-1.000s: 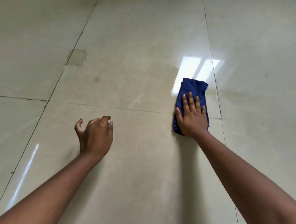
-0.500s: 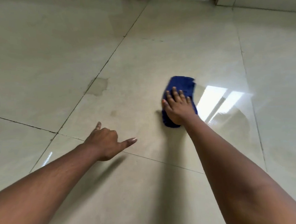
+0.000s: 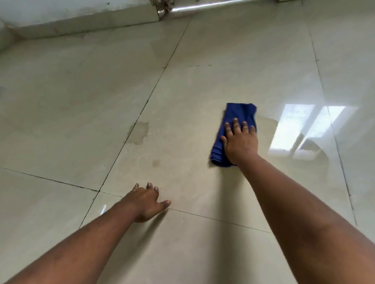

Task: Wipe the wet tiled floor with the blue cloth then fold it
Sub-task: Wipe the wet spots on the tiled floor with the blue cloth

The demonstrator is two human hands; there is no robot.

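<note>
The blue cloth (image 3: 239,119) is soft and folded into a long, thick strip with layered edges at its near end, and it lies flat on the tiled floor (image 3: 70,105), a little right of the middle of the view. Its long side runs away from the person, with the far end leaning a bit to the right and the near end a bit to the left. The right hand (image 3: 240,144) lies on the near half of the cloth with its palm down and its fingers straight and spread, pressing the cloth to the floor, not curled round it. The left hand (image 3: 147,202) is nearer and to the left, empty, with fingers bent a little and the thumb sticking out to the right; its fingertips look as if they touch the floor beside a tile line. The floor is made of big, smooth, shiny cream tiles with thin dark lines between them. A darker wet patch (image 3: 138,132) sits to the left of the cloth, well apart from it, and a bright window reflection (image 3: 306,125) shines on the tiles to the right
</note>
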